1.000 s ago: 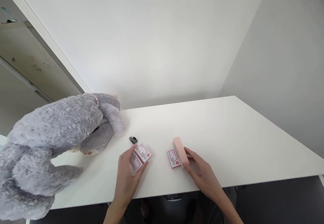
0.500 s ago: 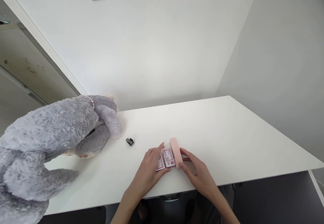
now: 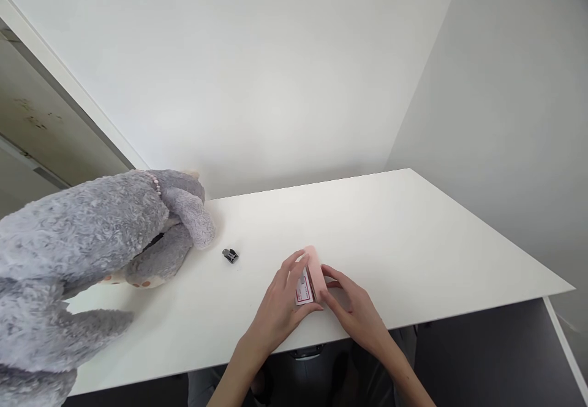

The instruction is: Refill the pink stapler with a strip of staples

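Observation:
My left hand [image 3: 281,296] is curved around a small white box with a red border [image 3: 304,290], which looks like a staple box. Its fingers lie over the box's far end and its thumb is at the near end. Against the box's right side stands a pink stapler [image 3: 315,275], long and rounded. My right hand [image 3: 351,303] grips the stapler from the right, thumb at the near end and fingers along the side. Whatever lies under my left palm is hidden. To the left, a small black staple remover [image 3: 230,255] rests on the table.
A large grey plush toy [image 3: 101,229] with a beaded string around it leans over the left side of the white table [image 3: 367,223]. A wall rises behind the table, and its front edge runs just before my lap.
My left hand has slid right, its fingertips reaching the stapler. Two boxes showed before; now one shows, partly covered by my fingers. The whole view has shifted slightly.

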{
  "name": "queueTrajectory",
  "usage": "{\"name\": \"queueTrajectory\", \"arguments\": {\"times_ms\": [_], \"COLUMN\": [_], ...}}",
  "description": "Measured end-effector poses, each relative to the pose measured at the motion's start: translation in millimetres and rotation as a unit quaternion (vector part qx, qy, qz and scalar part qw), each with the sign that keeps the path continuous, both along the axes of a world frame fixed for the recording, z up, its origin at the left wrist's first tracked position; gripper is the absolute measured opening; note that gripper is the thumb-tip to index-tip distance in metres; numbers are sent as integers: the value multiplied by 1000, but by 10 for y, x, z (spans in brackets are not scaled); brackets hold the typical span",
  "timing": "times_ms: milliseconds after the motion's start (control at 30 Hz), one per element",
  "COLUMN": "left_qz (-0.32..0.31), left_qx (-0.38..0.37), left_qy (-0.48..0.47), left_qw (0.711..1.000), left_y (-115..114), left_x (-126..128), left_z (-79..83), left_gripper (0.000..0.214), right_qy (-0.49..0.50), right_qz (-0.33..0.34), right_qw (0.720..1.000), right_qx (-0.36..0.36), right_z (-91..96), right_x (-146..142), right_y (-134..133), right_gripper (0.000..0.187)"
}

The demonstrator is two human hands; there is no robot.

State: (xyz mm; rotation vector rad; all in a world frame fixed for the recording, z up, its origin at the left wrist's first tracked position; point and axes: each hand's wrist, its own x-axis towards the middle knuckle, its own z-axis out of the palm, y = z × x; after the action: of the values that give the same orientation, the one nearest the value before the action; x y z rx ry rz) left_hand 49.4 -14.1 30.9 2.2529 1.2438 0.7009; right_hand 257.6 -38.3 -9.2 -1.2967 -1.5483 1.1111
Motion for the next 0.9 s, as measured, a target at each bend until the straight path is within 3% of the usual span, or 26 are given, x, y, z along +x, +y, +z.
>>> {"name": "queueTrajectory", "arguments": {"times_ms": [133, 300, 433, 600, 900], "left_qz": [3, 37, 64, 68, 61], "left_qx": [-1, -8, -65, -109, -113], "left_qy": [-6, -11, -23, -30, -27], "left_qw": [1000, 999, 996, 991, 991], "left_y": [6, -24, -54, -37, -3], "left_x": [-20, -224, -345, -335, -300], "left_z": [-50, -95, -126, -130, -147], "left_gripper": [96, 99, 98, 100, 90], "right_qy": [1, -2, -3, -10, 1], "right_qz": [-1, -4, -10, -12, -14], "right_qw": [1000, 1000, 1000, 1000, 1000], "right_qx": [9, 4, -10, -1, -15], "right_z": [-18, -40, -31, -30, -18], "right_x": [6, 6, 4, 9, -3], "right_y": [9, 23, 13, 8, -7], "right_gripper": [49, 49, 50, 48, 50]}}
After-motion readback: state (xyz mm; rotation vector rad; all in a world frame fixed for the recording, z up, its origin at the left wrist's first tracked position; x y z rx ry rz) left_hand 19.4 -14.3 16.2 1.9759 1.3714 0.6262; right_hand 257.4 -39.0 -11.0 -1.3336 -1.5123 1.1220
